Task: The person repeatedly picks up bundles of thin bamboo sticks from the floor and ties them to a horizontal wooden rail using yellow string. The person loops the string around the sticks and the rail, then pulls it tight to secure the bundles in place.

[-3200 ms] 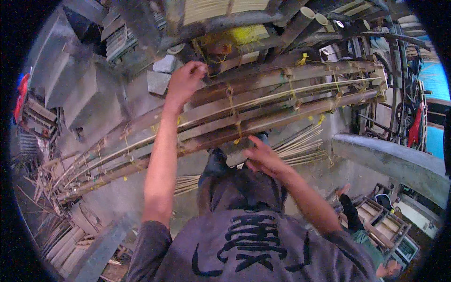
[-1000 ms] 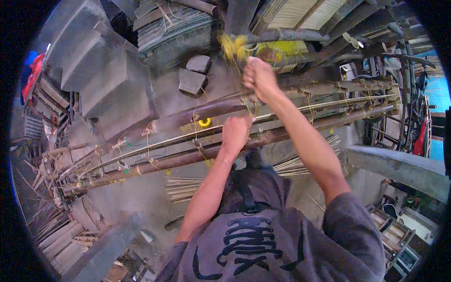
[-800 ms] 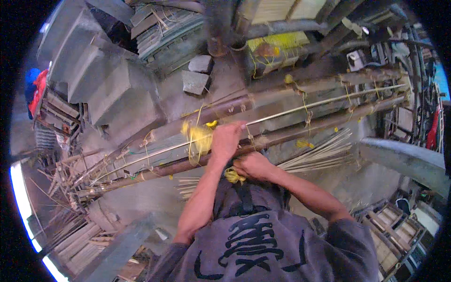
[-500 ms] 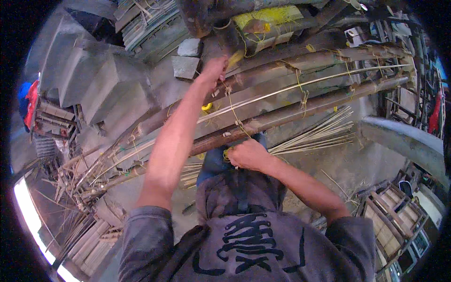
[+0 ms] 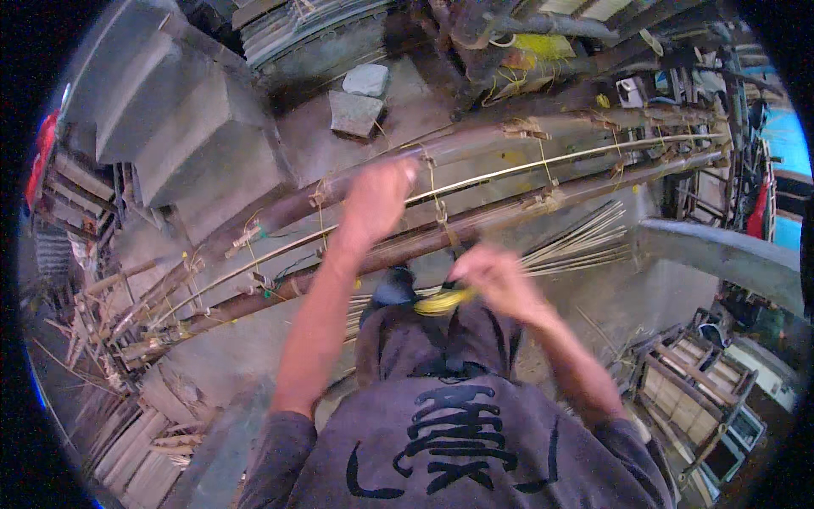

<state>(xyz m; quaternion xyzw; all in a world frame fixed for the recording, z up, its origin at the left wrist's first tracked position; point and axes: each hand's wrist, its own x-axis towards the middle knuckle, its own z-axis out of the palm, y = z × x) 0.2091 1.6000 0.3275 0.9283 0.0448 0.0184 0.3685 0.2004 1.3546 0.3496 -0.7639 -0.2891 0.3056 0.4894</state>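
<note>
My left hand, blurred by motion, is curled closed above the far pole of a long frame of two brown poles. Whatever its fingers hold, if anything, is hidden. Close to my lap, my right hand is closed at the end of a bundle of yellow twine that droops to its left. A thin pale strip runs lengthwise between the two poles. Short cord ties cross from pole to pole, and one tie lies between my hands. The near pole passes just beyond my right hand.
A fan of thin pale sticks lies on the floor under the near pole, to the right. Two stone blocks sit beyond the frame. Concrete steps rise at the far left. A wooden rack stands at the lower right.
My left hand has come back toward me from beyond the far pole, and the yellow at its fingers is out of sight. My right hand has shifted right; yellow twine now hangs beside it.
</note>
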